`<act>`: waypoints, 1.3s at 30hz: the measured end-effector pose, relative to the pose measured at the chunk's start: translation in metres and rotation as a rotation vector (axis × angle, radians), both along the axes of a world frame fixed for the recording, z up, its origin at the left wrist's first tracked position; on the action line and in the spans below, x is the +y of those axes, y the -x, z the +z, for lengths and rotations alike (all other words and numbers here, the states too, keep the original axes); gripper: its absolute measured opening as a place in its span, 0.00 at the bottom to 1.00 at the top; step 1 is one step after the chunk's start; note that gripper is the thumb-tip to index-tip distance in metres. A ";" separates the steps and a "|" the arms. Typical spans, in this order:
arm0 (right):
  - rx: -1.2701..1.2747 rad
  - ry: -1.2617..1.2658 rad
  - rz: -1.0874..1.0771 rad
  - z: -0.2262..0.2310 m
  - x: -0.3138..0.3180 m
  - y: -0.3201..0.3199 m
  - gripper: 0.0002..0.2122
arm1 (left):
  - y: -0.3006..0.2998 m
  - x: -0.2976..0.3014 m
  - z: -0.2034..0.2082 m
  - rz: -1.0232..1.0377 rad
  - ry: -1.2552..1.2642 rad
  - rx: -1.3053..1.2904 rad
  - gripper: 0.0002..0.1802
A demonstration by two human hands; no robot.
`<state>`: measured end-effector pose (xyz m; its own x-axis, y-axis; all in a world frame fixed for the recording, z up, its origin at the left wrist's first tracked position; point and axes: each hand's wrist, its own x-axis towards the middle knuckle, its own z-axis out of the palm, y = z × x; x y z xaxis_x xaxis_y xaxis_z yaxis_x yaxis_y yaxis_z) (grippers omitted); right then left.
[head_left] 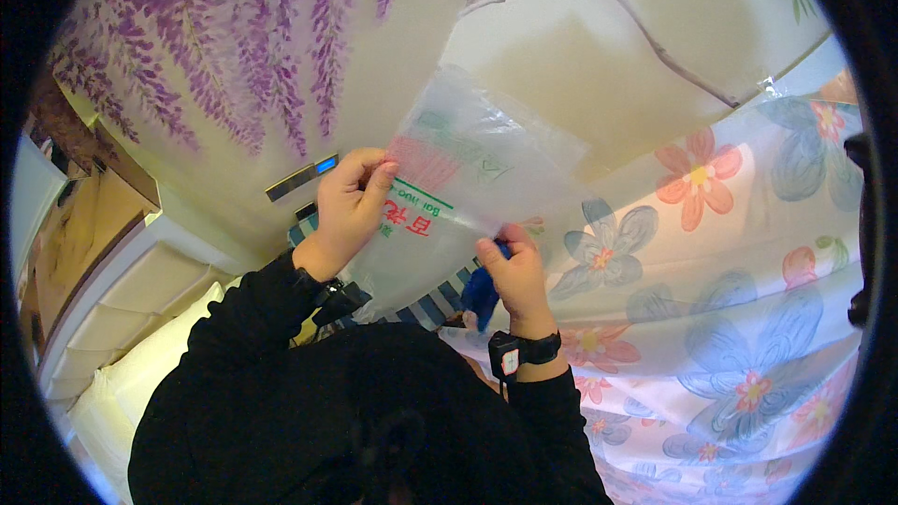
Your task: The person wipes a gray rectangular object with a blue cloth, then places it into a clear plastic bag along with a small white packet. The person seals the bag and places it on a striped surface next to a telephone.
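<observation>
A clear plastic bag with red and green printing is held up in front of me, in the middle of the head view. My left hand grips its left edge, thumb and fingers pinched on the film. My right hand pinches the bag's lower right edge; a black watch sits on that wrist. A blue object shows just behind my right hand, partly hidden. Both arms wear black sleeves.
A white curtain with large blue and pink flowers hangs at the right. A wall painted with purple hanging blossoms fills the upper left. White cushions or bedding lie at the lower left. A striped blue and white cloth lies below the bag.
</observation>
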<state>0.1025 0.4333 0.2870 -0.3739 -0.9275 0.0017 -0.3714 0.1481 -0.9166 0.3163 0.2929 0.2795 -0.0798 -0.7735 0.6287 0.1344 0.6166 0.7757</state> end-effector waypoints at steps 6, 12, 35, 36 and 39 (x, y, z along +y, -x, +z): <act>-0.256 0.136 -0.080 -0.017 0.002 -0.013 0.15 | -0.013 0.001 0.005 -0.327 -0.433 0.001 0.09; -0.190 0.226 -0.050 -0.016 0.006 -0.003 0.14 | -0.017 0.011 -0.006 -0.270 -0.435 -0.188 0.11; -0.267 0.053 0.126 -0.023 0.014 -0.024 0.15 | -0.015 0.023 -0.009 -0.273 -0.497 -0.180 0.10; -0.296 0.073 0.114 -0.023 0.014 -0.024 0.16 | -0.016 0.024 -0.010 -0.258 -0.469 -0.170 0.09; -0.370 0.150 0.088 -0.020 0.014 -0.022 0.16 | -0.017 0.024 -0.013 -0.204 -0.409 -0.176 0.08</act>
